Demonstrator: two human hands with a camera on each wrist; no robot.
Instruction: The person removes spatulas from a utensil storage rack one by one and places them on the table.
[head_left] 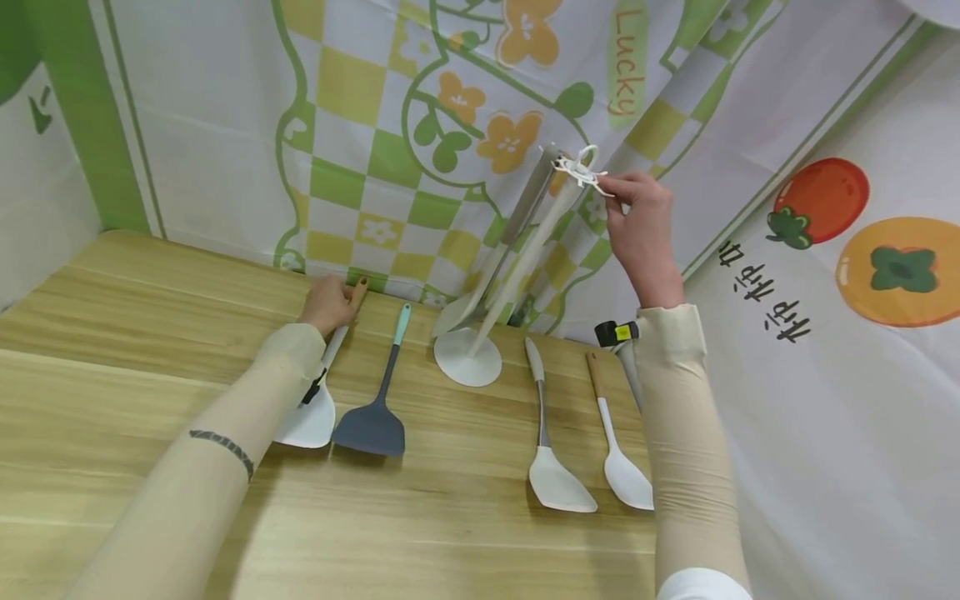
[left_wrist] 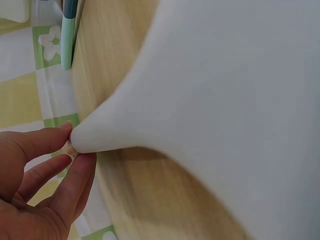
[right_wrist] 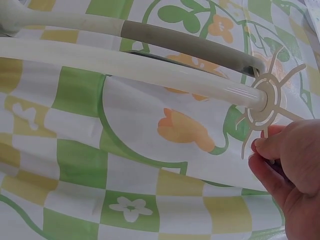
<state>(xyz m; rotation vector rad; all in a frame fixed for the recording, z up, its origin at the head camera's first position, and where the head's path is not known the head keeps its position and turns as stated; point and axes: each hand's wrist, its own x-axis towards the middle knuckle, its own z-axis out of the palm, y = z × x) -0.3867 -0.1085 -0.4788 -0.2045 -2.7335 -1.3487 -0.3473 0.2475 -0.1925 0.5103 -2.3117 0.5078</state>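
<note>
At the table's back edge, my left hand [head_left: 327, 305] pinches the wooden handle of a white spatula [head_left: 309, 423]. Its broad head fills much of the left wrist view, with my left hand [left_wrist: 45, 175] at the handle end. My right hand [head_left: 643, 229] pinches one arm of the white hook ring [head_left: 581, 173] on top of a utensil stand. The stand's pole [right_wrist: 150, 75] leads down to a round white base [head_left: 467, 360]. From the ring hangs a utensil with a grey-brown handle [right_wrist: 185, 45]; its pale head [head_left: 457, 315] hangs near the base.
Beside the white spatula lies a dark grey turner [head_left: 371, 429] with a mint handle end. Farther right on the wooden table [head_left: 435, 542] lie a white spatula with a metal shaft [head_left: 558, 483] and a white spoon [head_left: 626, 479] with a wooden handle. Behind hangs a patterned cloth [head_left: 360, 142].
</note>
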